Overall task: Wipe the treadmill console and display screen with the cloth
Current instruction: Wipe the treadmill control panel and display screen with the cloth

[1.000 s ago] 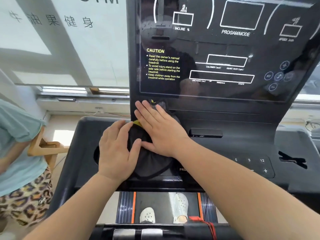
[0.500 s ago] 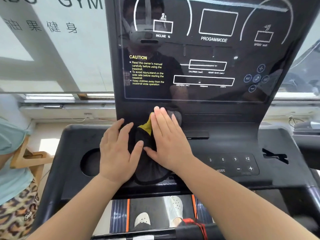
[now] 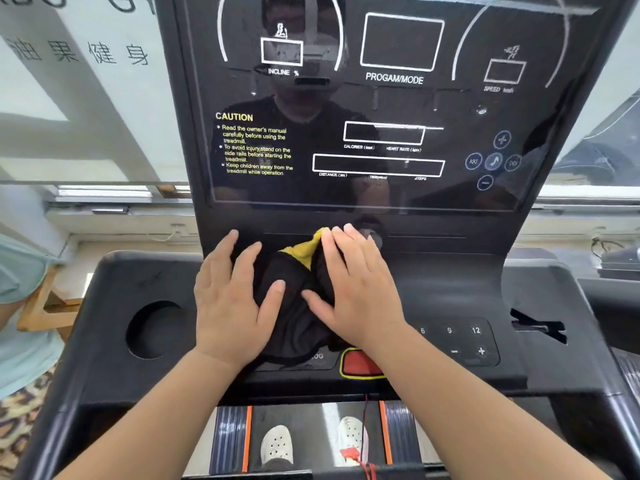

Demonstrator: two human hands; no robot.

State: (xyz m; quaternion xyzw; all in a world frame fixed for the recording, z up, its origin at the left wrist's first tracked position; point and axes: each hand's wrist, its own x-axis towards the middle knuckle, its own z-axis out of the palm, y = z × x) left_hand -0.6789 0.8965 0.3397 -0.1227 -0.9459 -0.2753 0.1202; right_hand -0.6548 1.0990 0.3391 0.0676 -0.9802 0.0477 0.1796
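The black cloth [image 3: 294, 289] with a yellow patch lies bunched on the black treadmill console [image 3: 450, 289], just below the dark glossy display screen [image 3: 381, 109]. My left hand [image 3: 232, 303] presses flat on the cloth's left side, thumb on the fabric. My right hand [image 3: 360, 289] lies flat on its right side, fingertips reaching the foot of the screen panel. Both palms hide much of the cloth. The screen shows white outlines, yellow caution text and a reflection of me.
A red stop button [image 3: 360, 363] sits below my right wrist, with a red cord [image 3: 363, 459] hanging from it. Keypad buttons [image 3: 464, 341] lie to the right, a round cup hole [image 3: 152, 329] to the left. A person in a teal shirt [image 3: 20, 306] stands at the left. My white shoes [image 3: 277, 445] are on the belt.
Both hands have slid the cloth to the right along the console, from under the caution text toward the middle. The red stop button has come into view.
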